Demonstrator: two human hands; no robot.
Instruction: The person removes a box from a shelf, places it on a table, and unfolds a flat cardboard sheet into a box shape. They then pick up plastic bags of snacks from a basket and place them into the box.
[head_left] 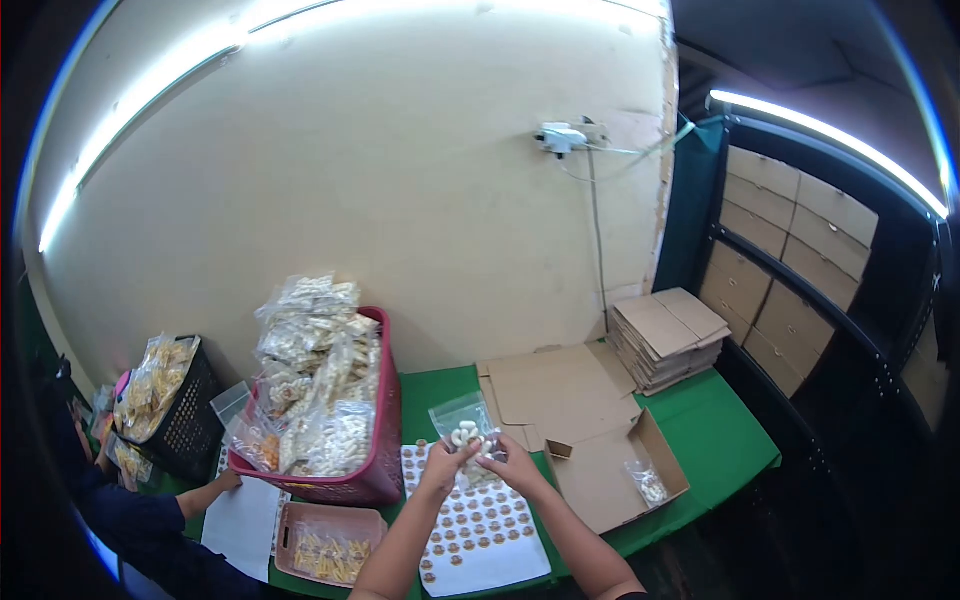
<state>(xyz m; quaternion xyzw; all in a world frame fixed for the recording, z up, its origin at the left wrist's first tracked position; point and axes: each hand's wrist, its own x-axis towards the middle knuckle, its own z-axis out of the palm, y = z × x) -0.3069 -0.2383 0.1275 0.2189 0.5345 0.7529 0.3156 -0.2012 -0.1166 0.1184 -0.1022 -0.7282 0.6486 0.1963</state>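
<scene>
My left hand [445,467] and my right hand [514,466] both grip a clear plastic bag [461,413] of white, rounded pieces, fingers closed on its two sides. The bag's upper part stands up beyond my fingers; its lower part is partly hidden by them. Beneath my hands lies a white sheet of round brown stickers [480,565], with bare backing at its near end. To the right is an open cardboard box [598,497] with a small bag of white pieces [650,484] inside, near its right side.
A heaped pink basket [388,400] of filled bags stands left of my hands, with a pink tray [330,572] of yellowish packets before it. Farther left are a black basket [190,420] and a co-worker's arm [205,494]. Flattened cardboard [670,325] is stacked on the green tabletop [735,425].
</scene>
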